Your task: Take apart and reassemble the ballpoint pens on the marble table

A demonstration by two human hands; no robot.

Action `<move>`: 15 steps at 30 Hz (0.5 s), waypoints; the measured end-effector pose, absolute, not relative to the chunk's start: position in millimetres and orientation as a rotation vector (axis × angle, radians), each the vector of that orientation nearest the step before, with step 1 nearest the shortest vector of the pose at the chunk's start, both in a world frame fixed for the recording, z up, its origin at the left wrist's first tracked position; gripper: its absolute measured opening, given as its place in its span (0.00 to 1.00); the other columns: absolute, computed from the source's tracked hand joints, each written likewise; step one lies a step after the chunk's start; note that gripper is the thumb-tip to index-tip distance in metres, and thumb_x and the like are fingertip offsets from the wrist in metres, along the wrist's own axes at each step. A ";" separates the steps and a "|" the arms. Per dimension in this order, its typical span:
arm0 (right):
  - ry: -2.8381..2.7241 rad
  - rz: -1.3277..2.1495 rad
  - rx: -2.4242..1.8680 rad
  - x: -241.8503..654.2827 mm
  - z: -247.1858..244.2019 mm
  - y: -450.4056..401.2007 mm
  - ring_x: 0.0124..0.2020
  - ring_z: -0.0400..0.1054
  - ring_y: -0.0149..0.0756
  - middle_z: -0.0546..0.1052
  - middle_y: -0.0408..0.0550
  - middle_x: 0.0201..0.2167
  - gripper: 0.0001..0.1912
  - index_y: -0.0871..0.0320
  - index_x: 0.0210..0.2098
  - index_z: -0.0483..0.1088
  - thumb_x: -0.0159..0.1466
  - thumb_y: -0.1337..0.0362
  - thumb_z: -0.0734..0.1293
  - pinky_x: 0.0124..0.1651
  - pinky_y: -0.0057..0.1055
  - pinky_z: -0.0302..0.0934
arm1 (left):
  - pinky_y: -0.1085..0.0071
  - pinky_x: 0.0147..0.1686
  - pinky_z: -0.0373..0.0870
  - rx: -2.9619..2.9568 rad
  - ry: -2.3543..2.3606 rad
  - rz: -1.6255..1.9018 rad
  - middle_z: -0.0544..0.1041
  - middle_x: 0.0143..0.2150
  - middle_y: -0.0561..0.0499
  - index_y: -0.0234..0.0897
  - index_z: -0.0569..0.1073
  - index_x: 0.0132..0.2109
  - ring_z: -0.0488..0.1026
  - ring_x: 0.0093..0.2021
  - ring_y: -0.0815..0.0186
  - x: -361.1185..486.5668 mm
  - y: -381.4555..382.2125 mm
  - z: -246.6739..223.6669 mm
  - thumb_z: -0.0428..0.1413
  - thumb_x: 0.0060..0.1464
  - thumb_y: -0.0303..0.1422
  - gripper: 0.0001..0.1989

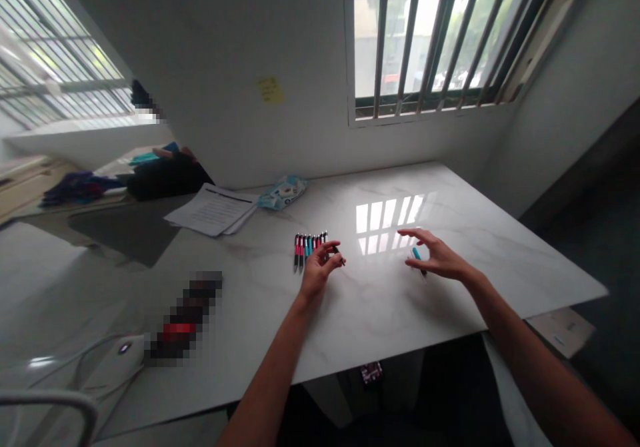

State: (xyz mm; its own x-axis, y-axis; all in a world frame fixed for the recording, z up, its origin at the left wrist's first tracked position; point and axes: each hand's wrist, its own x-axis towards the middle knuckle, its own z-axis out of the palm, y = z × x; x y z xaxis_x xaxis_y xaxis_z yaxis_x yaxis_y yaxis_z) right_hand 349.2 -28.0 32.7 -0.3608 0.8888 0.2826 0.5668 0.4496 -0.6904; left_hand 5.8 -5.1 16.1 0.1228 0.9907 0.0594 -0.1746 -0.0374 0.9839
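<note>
The left hand (315,272) pinches a dark pen (339,255) between thumb and fingertips, beside a row of pens (301,250), red and teal, at its fingers' left. The right hand (443,258) is spread open, a teal pen (417,254) by its thumb; contact is hard to judge. A light mid-barrel pinch should avoid nudging the row.

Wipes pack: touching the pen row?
Apart. The head view shows a strip of bare table between the wipes pack and the pen row.

left hand (316,272) and right hand (441,258) flank an open gap.
</note>
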 end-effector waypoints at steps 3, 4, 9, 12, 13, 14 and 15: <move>-2.147 0.773 -1.310 389.3 19.4 -34.9 0.70 0.61 0.53 0.64 0.56 0.71 0.47 0.48 0.74 0.56 0.60 0.55 0.76 0.65 0.50 0.65 | 0.68 0.39 0.77 1.212 0.970 1.180 0.77 0.42 0.48 0.35 0.78 0.50 0.79 0.34 0.67 8.7 -6.0 15.4 0.69 0.48 0.41 0.23; -2.174 0.767 -1.336 396.4 14.1 -35.9 0.70 0.61 0.54 0.63 0.56 0.71 0.48 0.48 0.74 0.56 0.59 0.55 0.76 0.67 0.52 0.62 | 0.68 0.39 0.77 1.227 0.969 1.166 0.78 0.43 0.48 0.35 0.78 0.49 0.79 0.34 0.67 9.4 -6.4 15.2 0.69 0.48 0.41 0.23; -2.151 0.653 -1.390 403.6 -2.0 -35.3 0.65 0.68 0.53 0.72 0.56 0.65 0.41 0.49 0.70 0.64 0.59 0.55 0.76 0.65 0.52 0.66 | 0.68 0.38 0.76 1.244 0.974 1.139 0.81 0.43 0.44 0.34 0.79 0.48 0.79 0.34 0.66 11.0 -8.9 17.3 0.71 0.46 0.42 0.25; -2.011 0.566 -1.383 387.8 1.9 -39.5 0.58 0.72 0.52 0.74 0.57 0.63 0.40 0.50 0.69 0.64 0.60 0.55 0.75 0.57 0.50 0.71 | 0.67 0.39 0.76 1.211 0.974 1.107 0.82 0.44 0.42 0.34 0.80 0.49 0.79 0.35 0.65 14.6 -10.6 21.4 0.72 0.44 0.43 0.26; -1.978 0.530 -1.359 377.3 5.0 -42.8 0.58 0.72 0.52 0.73 0.57 0.63 0.40 0.49 0.70 0.63 0.61 0.55 0.76 0.57 0.50 0.71 | 0.67 0.39 0.77 1.198 0.971 1.088 0.83 0.45 0.41 0.34 0.80 0.49 0.80 0.36 0.64 16.9 -11.3 22.5 0.73 0.44 0.43 0.27; -1.962 0.499 -1.322 364.4 8.6 -47.0 0.58 0.72 0.51 0.72 0.57 0.64 0.42 0.49 0.71 0.61 0.61 0.56 0.76 0.58 0.51 0.71 | 0.67 0.40 0.77 1.183 0.968 1.068 0.83 0.45 0.41 0.34 0.80 0.50 0.80 0.36 0.64 19.8 -12.0 23.3 0.73 0.44 0.43 0.28; -1.977 0.496 -1.267 349.3 12.5 -51.8 0.60 0.70 0.51 0.71 0.56 0.66 0.43 0.48 0.72 0.59 0.61 0.57 0.76 0.60 0.51 0.70 | 0.66 0.40 0.77 1.167 0.964 1.055 0.83 0.46 0.40 0.34 0.80 0.51 0.80 0.37 0.63 23.1 -13.0 23.3 0.74 0.43 0.43 0.29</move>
